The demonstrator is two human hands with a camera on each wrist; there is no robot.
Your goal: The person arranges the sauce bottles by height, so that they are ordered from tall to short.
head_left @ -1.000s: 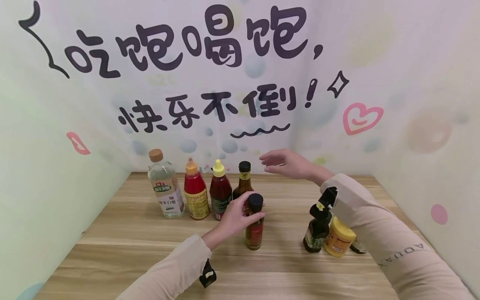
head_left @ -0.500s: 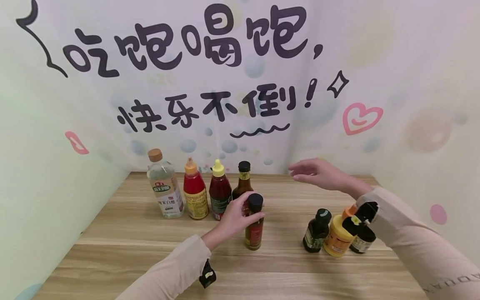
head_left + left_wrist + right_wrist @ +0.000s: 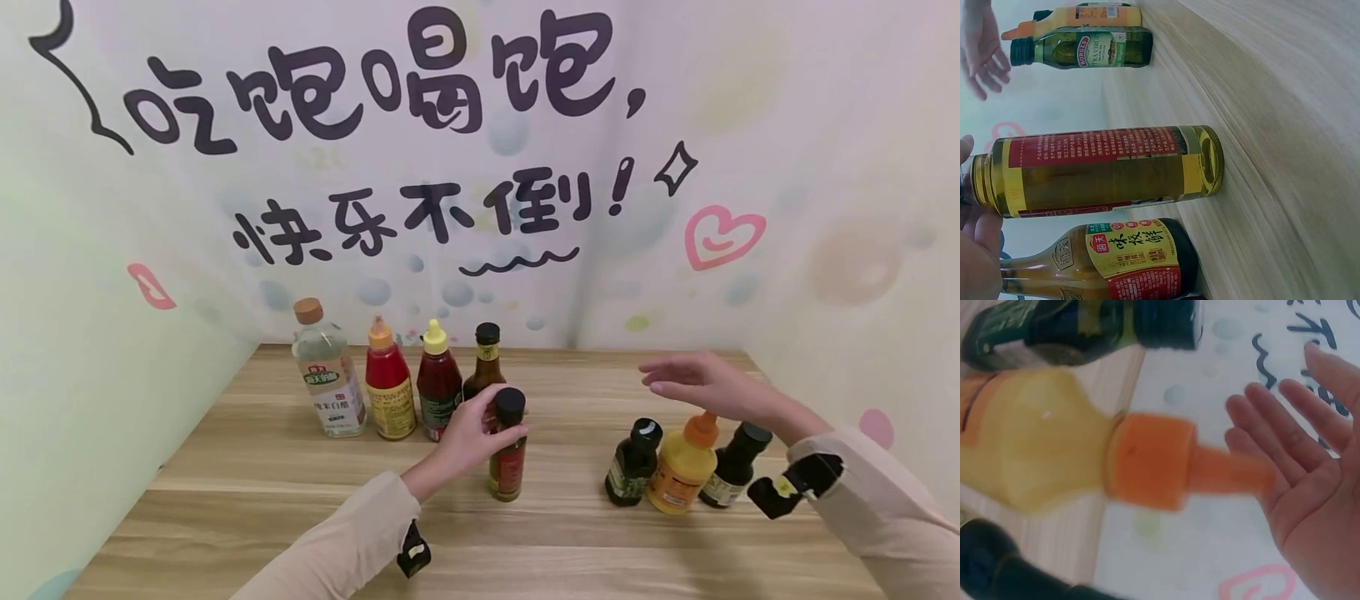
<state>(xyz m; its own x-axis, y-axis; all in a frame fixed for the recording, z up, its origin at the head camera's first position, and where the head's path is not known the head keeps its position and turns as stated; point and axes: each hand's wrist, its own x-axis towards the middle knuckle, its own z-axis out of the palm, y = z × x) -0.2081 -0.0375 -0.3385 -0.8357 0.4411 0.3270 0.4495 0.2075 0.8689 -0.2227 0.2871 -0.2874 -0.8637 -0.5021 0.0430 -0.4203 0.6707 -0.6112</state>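
Note:
My left hand [image 3: 472, 433] grips the neck of a glass bottle of golden oil [image 3: 507, 471] with a black cap and red label. It stands upright on the table, and the left wrist view shows the oil bottle [image 3: 1110, 169] close up. Just behind it is a soy sauce bottle [image 3: 487, 371], partly covered by the hand. My right hand [image 3: 705, 385] hovers, fingers extended and holding nothing, above a yellow squeeze bottle [image 3: 682, 471] with an orange nozzle cap. A dark green olive oil bottle [image 3: 633, 462] and another dark bottle [image 3: 731, 471] flank the squeeze bottle.
Left of the soy sauce, a clear white vinegar bottle [image 3: 330, 383], a red sauce bottle [image 3: 390, 392] and a dark red sauce bottle with a yellow cap [image 3: 440, 383] stand in a row. A printed cloth [image 3: 375, 167] hangs behind the wooden table [image 3: 300, 508].
My right hand has moved right and slightly lower, from near the soy sauce bottle to above the yellow squeeze bottle, uncovering the dark bottle at far right. The left hand keeps its grip.

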